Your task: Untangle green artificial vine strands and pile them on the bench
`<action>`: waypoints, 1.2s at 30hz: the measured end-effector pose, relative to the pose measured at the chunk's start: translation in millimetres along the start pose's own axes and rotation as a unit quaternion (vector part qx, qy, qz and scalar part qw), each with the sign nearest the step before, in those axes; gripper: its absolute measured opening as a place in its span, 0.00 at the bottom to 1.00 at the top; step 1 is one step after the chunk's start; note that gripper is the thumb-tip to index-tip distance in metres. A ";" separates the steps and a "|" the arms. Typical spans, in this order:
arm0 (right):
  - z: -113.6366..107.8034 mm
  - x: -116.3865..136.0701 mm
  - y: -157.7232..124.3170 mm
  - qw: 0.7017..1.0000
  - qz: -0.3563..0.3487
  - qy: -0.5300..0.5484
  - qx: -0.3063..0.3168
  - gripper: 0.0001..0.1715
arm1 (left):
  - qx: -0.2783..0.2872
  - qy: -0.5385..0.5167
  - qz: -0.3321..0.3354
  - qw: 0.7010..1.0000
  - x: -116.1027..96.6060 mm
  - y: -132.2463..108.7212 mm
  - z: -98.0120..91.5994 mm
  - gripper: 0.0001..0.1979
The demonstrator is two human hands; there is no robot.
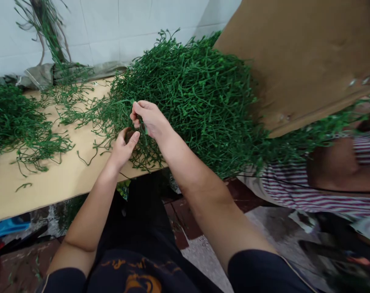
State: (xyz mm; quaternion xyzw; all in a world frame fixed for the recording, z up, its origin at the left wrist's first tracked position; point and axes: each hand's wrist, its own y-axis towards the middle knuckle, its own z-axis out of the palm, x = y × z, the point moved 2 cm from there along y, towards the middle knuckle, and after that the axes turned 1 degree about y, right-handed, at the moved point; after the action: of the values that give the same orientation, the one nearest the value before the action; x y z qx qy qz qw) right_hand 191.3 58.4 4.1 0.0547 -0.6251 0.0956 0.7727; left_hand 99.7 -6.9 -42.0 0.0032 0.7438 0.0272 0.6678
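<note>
At the left edge of a big heap of green plastic-looking stems [188, 93], both of my hands are close together over the cardboard-coloured board. My right hand [148, 118] is pinched closed on a thin green stem [133, 101] at its fingertips. More green shows just beneath that palm. My left hand [124, 148] is just below and to the left, cupped, its thumb apart from the curled fingers. Nothing is plainly seen in it, though its inner side is partly in shadow. Loose strands with small knobby tips lie around both hands.
Another green pile [11, 118] lies at the board's [57, 179] left end. A bundle of stems [47, 32] hangs against the tiled wall. A large brown cardboard sheet [307, 61] juts over the heap at right. Beside it sits another person in a striped garment [288, 185].
</note>
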 end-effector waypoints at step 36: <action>3.3 10.1 11.3 0.997 -0.046 -0.062 -0.017 0.18 | 0.006 -0.047 -0.034 0.998 0.8 14.4 24.9 0.15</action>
State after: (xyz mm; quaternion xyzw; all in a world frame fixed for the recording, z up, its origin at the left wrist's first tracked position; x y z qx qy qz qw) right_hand 187.8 69.5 14.3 0.0761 -0.6703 0.0457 0.7367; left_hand 123.8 8.5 -44.9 -0.0170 0.7114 0.0000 0.7026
